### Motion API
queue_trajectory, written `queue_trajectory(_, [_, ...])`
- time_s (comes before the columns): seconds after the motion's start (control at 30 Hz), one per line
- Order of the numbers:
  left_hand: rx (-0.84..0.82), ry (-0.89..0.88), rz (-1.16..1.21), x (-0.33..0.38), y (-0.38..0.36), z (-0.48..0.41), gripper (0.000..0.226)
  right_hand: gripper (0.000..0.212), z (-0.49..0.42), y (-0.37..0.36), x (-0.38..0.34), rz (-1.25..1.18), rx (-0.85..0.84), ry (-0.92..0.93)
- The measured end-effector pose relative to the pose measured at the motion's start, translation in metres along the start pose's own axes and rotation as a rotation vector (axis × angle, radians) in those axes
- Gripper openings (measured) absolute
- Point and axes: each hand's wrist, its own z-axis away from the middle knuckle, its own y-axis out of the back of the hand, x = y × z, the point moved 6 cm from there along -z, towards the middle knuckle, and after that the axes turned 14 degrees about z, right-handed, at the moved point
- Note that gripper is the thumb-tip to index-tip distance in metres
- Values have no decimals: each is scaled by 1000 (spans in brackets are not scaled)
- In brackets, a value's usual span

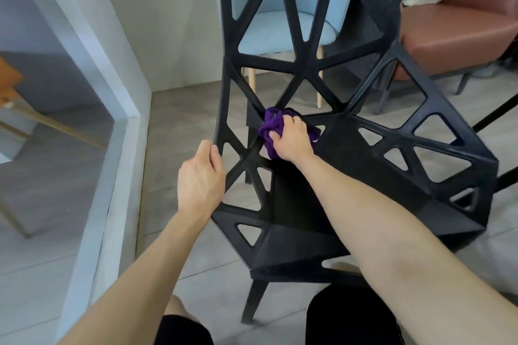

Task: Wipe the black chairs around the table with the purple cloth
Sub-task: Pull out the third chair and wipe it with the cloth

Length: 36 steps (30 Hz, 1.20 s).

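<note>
Knees (185,328) | black chair (364,176) – purple cloth (273,126) pressed | grey tile floor (179,120)

A lived-in home room, likely a dining or sitting corner: grey floor tiles (179,109), a pale blue upholstered chair (283,28) on wooden legs, a brown leather armchair (459,25), a black cut-out plastic chair (336,154), and a white-framed glass partition (106,87).

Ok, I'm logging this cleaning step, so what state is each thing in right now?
Black plastic lattice chair: upright on the floor, being wiped.
Bunched purple cloth: pressed where seat meets backrest.
Right hand: grip closed on the cloth.
Left hand: holding the chair's left edge.
Light blue padded chair: upright behind, untouched.
</note>
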Motion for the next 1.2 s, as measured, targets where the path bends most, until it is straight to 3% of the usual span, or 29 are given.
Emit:
queue_trajectory(0.13, [5, -25, 2, -1, 1, 1, 32, 40, -10, -4, -10, -33, 158, 46])
queue_trajectory(0.27, [7, -44, -5, 2, 2, 3, 33, 39, -33, 16, 0, 119, -53, 188])
queue_trajectory(0.37, [-2, -25, 1, 2, 2, 2, 32, 36, -40, 44, -13, -111, 162, 55])
queue_trajectory(0.5, [-23, -16, -8, 3, 2, 2, 32, 48, -17, 1, -27, 27, -45, 150])
queue_trajectory(0.57, [-16, 4, 1, 2, 3, 2, 32, 45, -27, 11, -20, 9, -70, 122])
queue_trajectory(0.67, [-26, 44, 9, -2, 2, 2, 34, 37, -42, 57, -38, -222, 162, 52])
queue_trajectory(0.77, [-35, 53, -25, -4, 3, 4, 34, 46, -60, 98, -76, -425, 355, 118])
queue_trajectory(0.93, [-5, 30, -46, 4, 5, 5, 33, 43, -55, 76, -112, -289, 371, 396])
queue_trajectory(1.07, [-1, 20, -26, 0, 6, 5, 34, 48, -32, 35, -41, -125, 199, 343])
queue_trajectory(1.2, [-6, 31, -28, 0, 6, 5, 33, 43, -42, 87, -43, -326, 449, 183])
